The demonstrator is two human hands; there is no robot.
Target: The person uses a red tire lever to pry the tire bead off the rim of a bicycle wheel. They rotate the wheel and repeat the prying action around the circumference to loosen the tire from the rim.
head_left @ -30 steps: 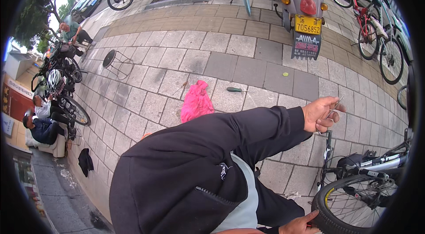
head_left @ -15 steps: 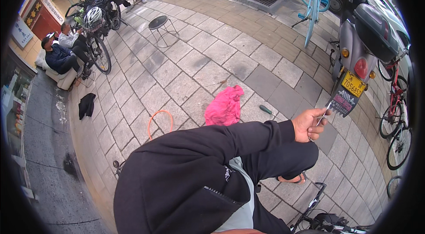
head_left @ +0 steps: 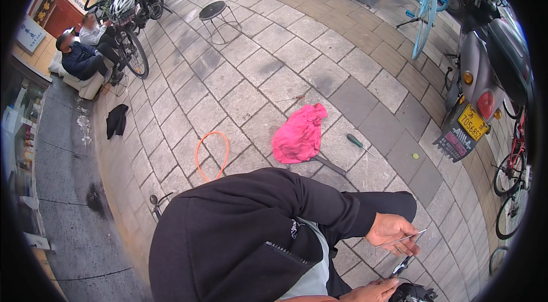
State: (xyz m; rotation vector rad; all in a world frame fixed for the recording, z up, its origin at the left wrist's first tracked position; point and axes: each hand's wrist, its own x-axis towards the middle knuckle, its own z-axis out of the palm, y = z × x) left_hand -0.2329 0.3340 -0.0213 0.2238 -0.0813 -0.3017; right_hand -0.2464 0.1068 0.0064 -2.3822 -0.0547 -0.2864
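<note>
My left arm, in a black sleeve, reaches across to the right over my bent knee. My left hand holds a thin silver metal rod that lies slantwise along its fingers. Below it, at the bottom edge, my right hand is partly cut off. Its fingers are drawn together beside dark bicycle parts, and what they grip, if anything, is hidden. A black and silver piece of the bicycle shows just under my left hand.
On the paving lie a pink cloth, a green-handled screwdriver, an orange loop and a black cloth. A round stool stands farther off. A scooter is parked right; seated people are left.
My left hand has come down and nearer with the metal rod, which now lies flatter. My right hand has come into view at the bottom. The whole view has shifted.
</note>
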